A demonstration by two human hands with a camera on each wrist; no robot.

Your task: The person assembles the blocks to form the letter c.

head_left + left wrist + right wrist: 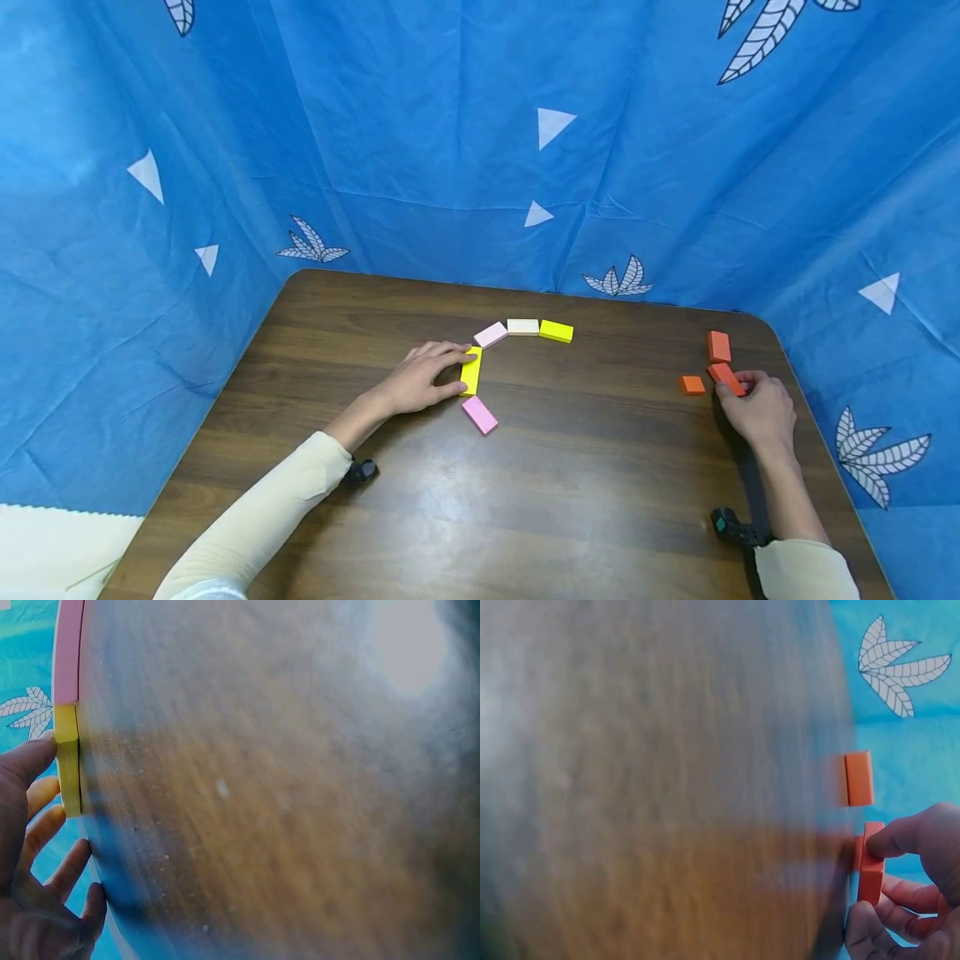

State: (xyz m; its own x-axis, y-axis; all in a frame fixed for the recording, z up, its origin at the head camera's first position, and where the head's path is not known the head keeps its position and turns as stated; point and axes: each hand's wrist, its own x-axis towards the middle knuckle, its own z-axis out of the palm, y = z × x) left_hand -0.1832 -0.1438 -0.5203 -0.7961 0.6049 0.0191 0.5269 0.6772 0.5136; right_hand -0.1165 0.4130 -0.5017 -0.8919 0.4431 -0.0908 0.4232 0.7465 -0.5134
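My left hand (pixel 422 379) pinches a yellow block (pixel 471 372) lying on the table, thumb near its front end and a fingertip near its far end. In the left wrist view the other fingers are spread beside it. A pink block (pixel 480 415) lies just in front of it and a pale pink block (pixel 491 335) just behind. At the right, my right hand (pixel 763 414) grips an orange-red block (pixel 725 378) between thumb and fingers, seen tilted in the right wrist view. Another orange-red block (pixel 718 346) lies behind it, and a smaller orange block (pixel 692 385) to its left.
A cream block (pixel 522 327) and a second yellow block (pixel 557 332) continue the curved row from the pale pink one. The dark wooden table (pixel 585 467) has rounded far corners. Blue patterned cloth (pixel 465 150) hangs behind it and at both sides.
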